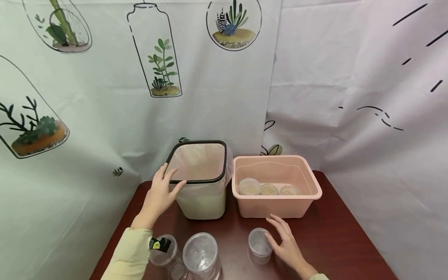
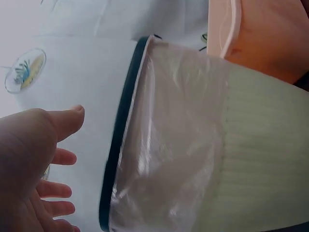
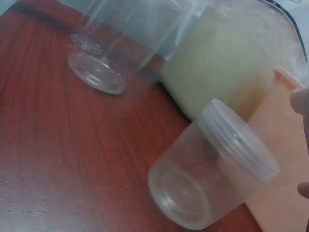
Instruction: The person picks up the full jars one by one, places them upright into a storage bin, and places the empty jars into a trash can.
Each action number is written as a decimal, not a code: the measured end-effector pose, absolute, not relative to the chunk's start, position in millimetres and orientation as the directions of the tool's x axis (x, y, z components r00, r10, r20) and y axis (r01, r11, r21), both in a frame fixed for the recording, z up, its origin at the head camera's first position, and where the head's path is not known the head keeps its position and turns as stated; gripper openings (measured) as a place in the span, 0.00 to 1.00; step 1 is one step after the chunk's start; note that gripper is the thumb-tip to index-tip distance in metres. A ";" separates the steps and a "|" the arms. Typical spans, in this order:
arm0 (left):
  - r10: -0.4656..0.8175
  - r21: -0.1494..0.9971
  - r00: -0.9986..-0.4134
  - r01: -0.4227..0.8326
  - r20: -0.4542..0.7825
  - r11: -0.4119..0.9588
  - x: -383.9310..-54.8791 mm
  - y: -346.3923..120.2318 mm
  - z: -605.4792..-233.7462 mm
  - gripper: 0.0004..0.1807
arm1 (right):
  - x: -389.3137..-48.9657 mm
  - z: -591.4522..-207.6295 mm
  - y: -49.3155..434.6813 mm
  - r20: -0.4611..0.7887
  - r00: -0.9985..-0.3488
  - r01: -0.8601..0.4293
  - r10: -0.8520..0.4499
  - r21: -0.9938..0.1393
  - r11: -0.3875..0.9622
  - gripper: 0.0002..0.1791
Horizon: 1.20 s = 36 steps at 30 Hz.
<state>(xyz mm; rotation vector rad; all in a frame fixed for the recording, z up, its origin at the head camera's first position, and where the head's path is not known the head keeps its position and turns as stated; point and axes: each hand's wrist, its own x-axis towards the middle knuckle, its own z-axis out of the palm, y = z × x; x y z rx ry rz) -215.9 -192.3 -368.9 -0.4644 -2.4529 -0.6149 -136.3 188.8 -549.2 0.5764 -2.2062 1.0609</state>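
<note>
My left hand [image 1: 158, 196], fingers spread, hovers at the near left corner of a pale green trash bin [image 1: 204, 206]. The bin has a black rim and a clear plastic liner [image 2: 169, 130]; in the left wrist view the hand is apart from that rim and holds nothing. On the right, my right hand [image 1: 288, 247] is beside a small clear jar [image 1: 259, 249] with a lid, fingers loosely bent. The head view overlaps a fingertip with the lid, but in the right wrist view the fingers [image 3: 300, 101] stand apart from the jar [image 3: 183, 188], which is upright.
A pink plastic basin [image 1: 273, 208] stands behind the right hand, with three small lidded containers [image 1: 268, 189] of pale contents inside. Two larger clear jars [image 1: 200, 252] stand at the front left of the dark red table [image 1: 336, 233]. A printed cloth [image 1: 224, 97] hangs behind.
</note>
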 end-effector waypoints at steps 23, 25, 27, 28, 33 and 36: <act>0.075 0.480 -0.887 0.316 0.456 0.818 -237.8 -213.0 -390.1 0.32 | -119.6 -583.4 178.5 0.594 -0.772 -0.604 -0.227 -0.573 0.554 0.32; 0.063 0.487 -0.884 0.313 0.463 0.815 -237.5 -213.7 -391.3 0.31 | -119.8 -586.0 178.8 0.595 -0.770 -0.609 -0.230 -0.578 0.543 0.34; 0.054 0.490 -0.879 0.314 0.474 0.813 -237.9 -214.0 -391.8 0.31 | -120.5 -588.5 178.7 0.606 -0.761 -0.619 -0.230 -0.575 0.535 0.35; 0.049 0.494 -0.876 0.316 0.480 0.810 -238.1 -214.0 -391.9 0.31 | -120.9 -589.0 178.4 0.610 -0.758 -0.623 -0.229 -0.575 0.531 0.35; 0.035 0.510 -0.857 0.338 0.514 0.791 -240.5 -214.4 -391.9 0.28 | -124.3 -583.3 176.3 0.666 -0.716 -0.666 -0.211 -0.560 0.493 0.36; 0.036 0.511 -0.845 0.356 0.534 0.782 -241.3 -214.6 -392.0 0.25 | -126.3 -570.8 173.4 0.703 -0.682 -0.694 -0.199 -0.538 0.479 0.38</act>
